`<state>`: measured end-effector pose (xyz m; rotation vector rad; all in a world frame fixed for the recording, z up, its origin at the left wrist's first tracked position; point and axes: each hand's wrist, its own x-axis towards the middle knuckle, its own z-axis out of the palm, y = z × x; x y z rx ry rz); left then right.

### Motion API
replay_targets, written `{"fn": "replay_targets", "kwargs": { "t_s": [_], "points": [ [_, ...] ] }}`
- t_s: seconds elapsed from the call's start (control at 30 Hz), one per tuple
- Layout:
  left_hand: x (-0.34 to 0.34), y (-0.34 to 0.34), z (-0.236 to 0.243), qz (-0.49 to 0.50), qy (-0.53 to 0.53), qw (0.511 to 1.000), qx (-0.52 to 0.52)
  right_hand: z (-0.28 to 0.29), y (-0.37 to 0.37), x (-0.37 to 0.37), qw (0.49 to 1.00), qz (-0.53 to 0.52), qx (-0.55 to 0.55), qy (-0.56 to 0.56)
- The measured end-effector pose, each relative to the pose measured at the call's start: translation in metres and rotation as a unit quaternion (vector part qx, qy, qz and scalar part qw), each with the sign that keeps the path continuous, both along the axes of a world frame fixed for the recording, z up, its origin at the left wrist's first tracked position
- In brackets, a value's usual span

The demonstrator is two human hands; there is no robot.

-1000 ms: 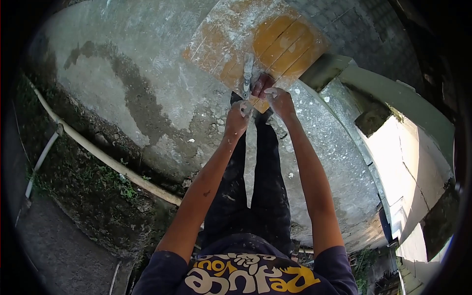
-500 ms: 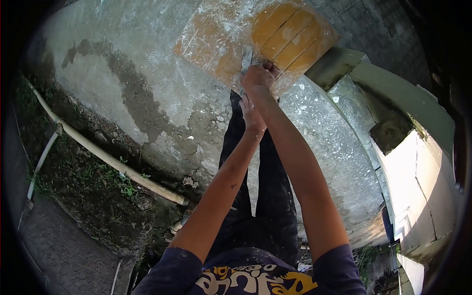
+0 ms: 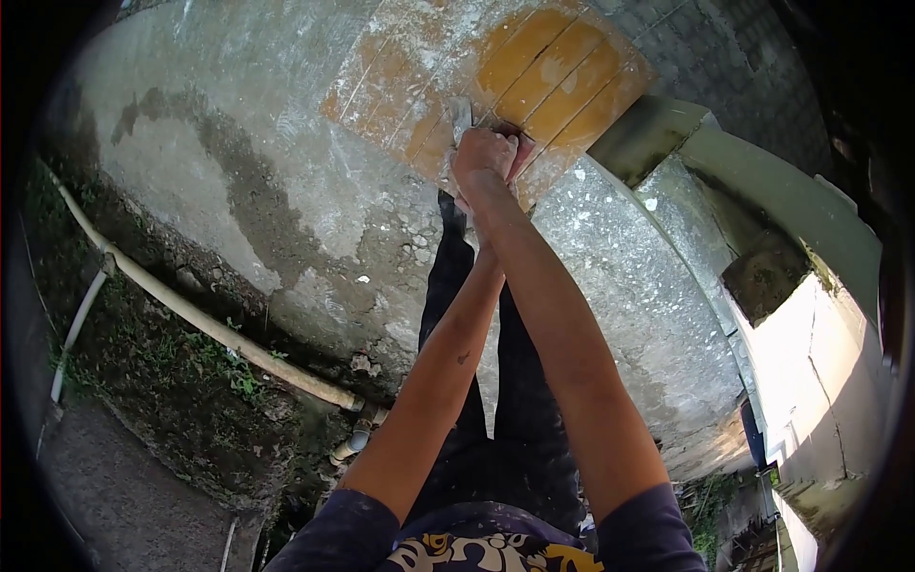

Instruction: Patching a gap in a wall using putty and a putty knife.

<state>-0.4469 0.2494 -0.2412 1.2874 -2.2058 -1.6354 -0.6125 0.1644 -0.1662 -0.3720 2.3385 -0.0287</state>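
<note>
Concrete (image 3: 315,124) borders the yellow board (image 3: 558,71). My right hand (image 3: 484,154) curls over the grey tool (image 3: 461,112), beside a reddish item (image 3: 523,157), at the board's near edge; whether its fingers grip, I cannot tell. My left hand (image 3: 463,204) is beneath, fingers hidden. Crossed forearms (image 3: 558,296) could dislodge the tool.

There's loads of room for a hand over the concrete (image 3: 315,181) left of the yellow board (image 3: 572,67), but the right hand (image 3: 485,154) kinda hogs its near end and a ledge (image 3: 653,132) crowds the right.
</note>
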Motion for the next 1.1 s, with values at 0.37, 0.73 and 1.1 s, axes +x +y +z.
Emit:
{"fn": "replay_targets", "kwargs": {
  "t_s": [0.37, 0.73, 1.1],
  "points": [
    [0.007, -0.027, 0.081, -0.132, -0.055, 0.962, -0.232, 0.048, 0.035, 0.022, 0.970, -0.095, -0.223, -0.014],
    [0.111, -0.048, 0.255, 0.008, 0.076, 0.878, 0.473, 0.206, 0.161, 0.037, 0.812, -0.290, -0.484, -0.152],
    [0.157, -0.024, 0.331, 0.030, 0.071, 0.918, 0.389, 0.287, 0.200, 0.171, 0.908, -0.142, -0.391, -0.049]
  ]
}}
